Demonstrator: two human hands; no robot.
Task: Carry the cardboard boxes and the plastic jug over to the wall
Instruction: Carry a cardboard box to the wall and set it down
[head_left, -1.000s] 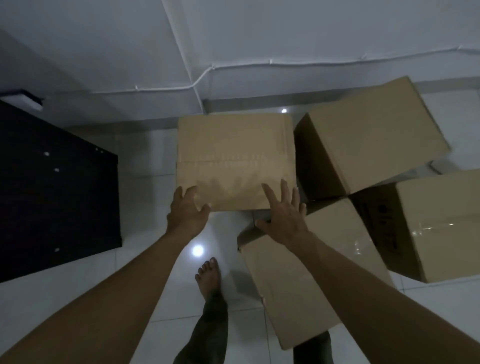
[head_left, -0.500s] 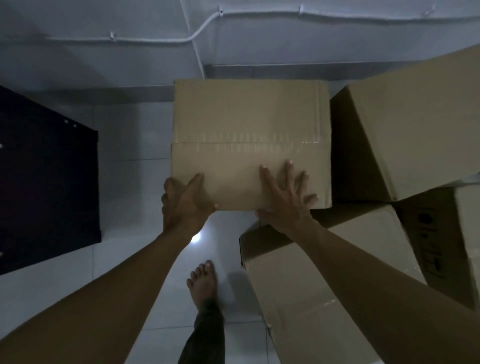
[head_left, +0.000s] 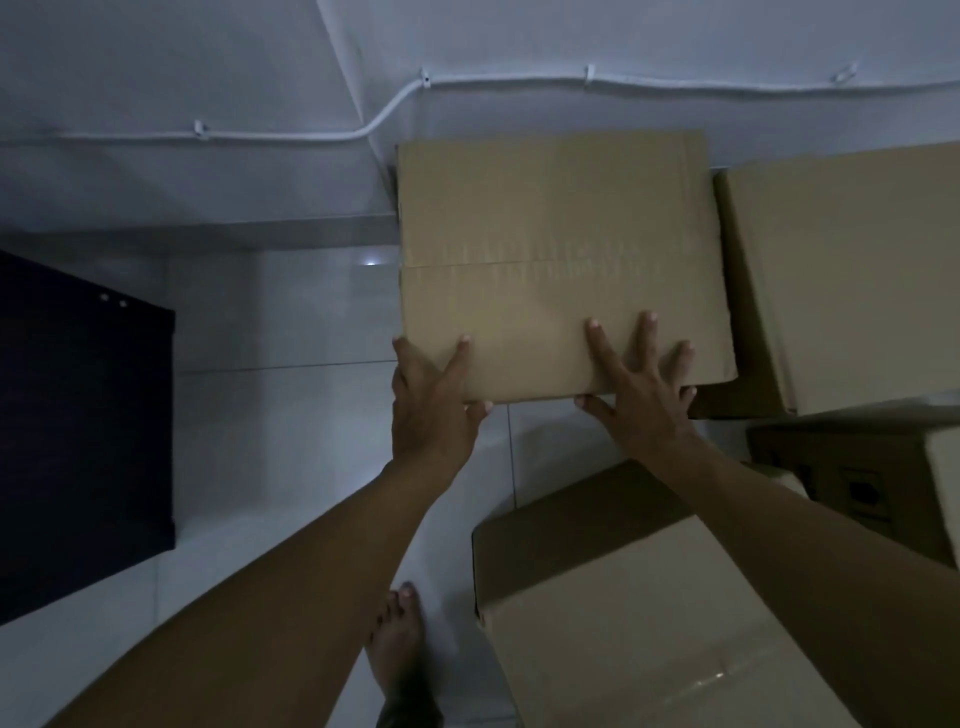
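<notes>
Wall (head_left: 156, 67) spans the top of view, tiled floor (head_left: 291, 426) under it, dark cabinet (head_left: 78, 426) on our left. Boxes next: near box (head_left: 649, 634) lies under our right arm, right box (head_left: 852, 270) stands just beside the one we handle, and printed box (head_left: 857, 483) sits between those two. What we have in hand is the centre box (head_left: 561, 249), with its far edge at the foot of the wall and its right side close to the right box. We cannot tell if it sits on the floor or hangs just above it. No jug in view.

Our left hand (head_left: 431, 415) grips the near-left corner, fingers (head_left: 402, 358) over the edge, thumb on the near face. Our right hand (head_left: 644, 400) lies flat on top, fingers (head_left: 647, 338) spread wide and straight, thumb at the near edge.

Our read: set-down step. To do it well we hold the box level, push it square to the wall with both palms, and close the gap to the right box without riding over it. Thumbs stay out from under the near edge, and we mind our bare foot (head_left: 397, 639) just below. White cable (head_left: 675, 85) runs higher up the wall, so we expect no snag.
</notes>
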